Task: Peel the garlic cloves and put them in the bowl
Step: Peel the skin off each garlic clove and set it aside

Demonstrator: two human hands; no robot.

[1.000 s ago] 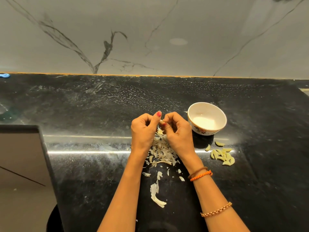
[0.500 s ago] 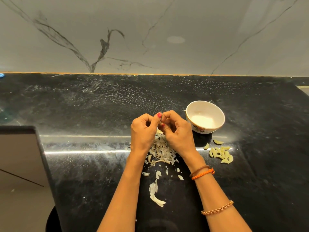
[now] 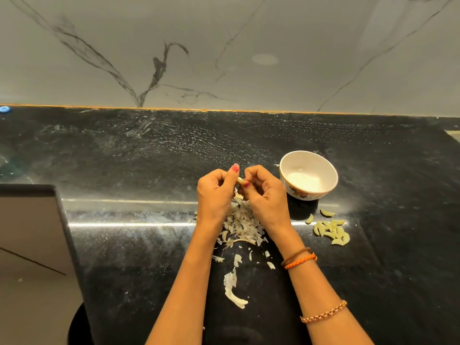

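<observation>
A pale garlic clove [image 3: 241, 180] is held between both hands above the black counter. My left hand [image 3: 216, 192] pinches it with curled fingers, thumb up. My right hand [image 3: 266, 195] pinches its other end, fingers curled. Beneath the hands lies a heap of white garlic skins [image 3: 240, 220]. The white bowl [image 3: 308, 174] with a flower pattern stands just right of my right hand; its inside looks white and no cloves show in it. Several peeled cloves [image 3: 332, 231] lie on the counter in front of the bowl.
The black stone counter [image 3: 139, 158] runs back to a marble wall [image 3: 224, 51]. More skin scraps [image 3: 232, 287] lie between my forearms. The counter's edge drops off at the left [image 3: 67, 220]. A small blue object [image 3: 4, 109] sits at the far left.
The hands have stayed in place over the skins; the fingers have shifted a little and the clove now shows between the thumbs.
</observation>
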